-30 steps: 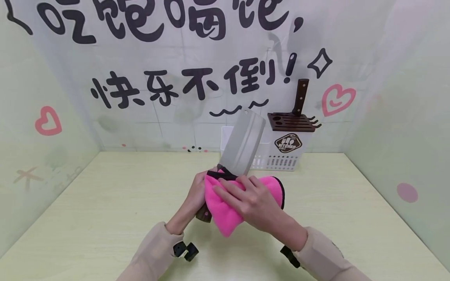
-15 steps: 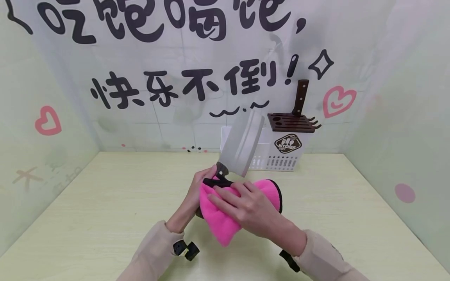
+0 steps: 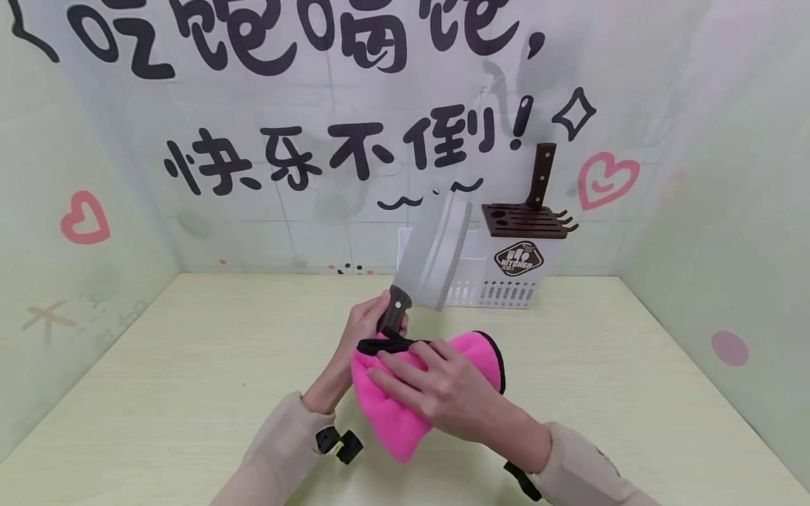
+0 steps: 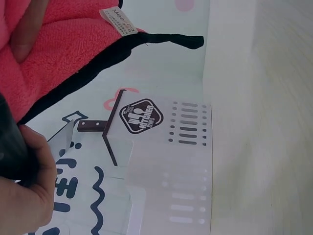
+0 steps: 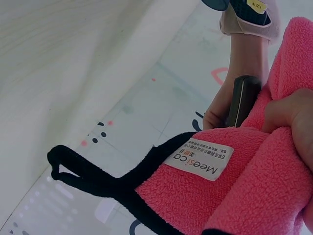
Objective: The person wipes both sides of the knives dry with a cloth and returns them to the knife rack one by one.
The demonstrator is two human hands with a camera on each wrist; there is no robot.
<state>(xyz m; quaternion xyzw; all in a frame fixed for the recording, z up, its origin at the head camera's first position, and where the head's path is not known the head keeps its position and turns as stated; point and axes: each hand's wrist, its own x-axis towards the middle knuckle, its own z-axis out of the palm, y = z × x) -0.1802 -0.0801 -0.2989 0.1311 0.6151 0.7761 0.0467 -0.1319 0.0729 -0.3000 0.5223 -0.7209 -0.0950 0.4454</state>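
Gripped by its dark wooden handle, a cleaver is held in my left hand, with the broad blade pointing up and away. My right hand holds a pink cloth with black edging, its fingers spread over the near side. The cloth covers the lower part of the handle and some of my left hand. In the right wrist view, the handle's butt end shows beside the cloth, whose white label and black loop are visible. The left wrist view shows my left fingers curled round the handle.
A white perforated knife holder with a slotted brown top stands against the back wall. From it rises another brown knife handle. Pale wooden table lies beneath, and walls with printed lettering and hearts enclose three sides.
My right hand and the cloth have slid down toward me along the handle. The blade's lower edge and the upper handle have come into view. The cleaver has shifted slightly up.
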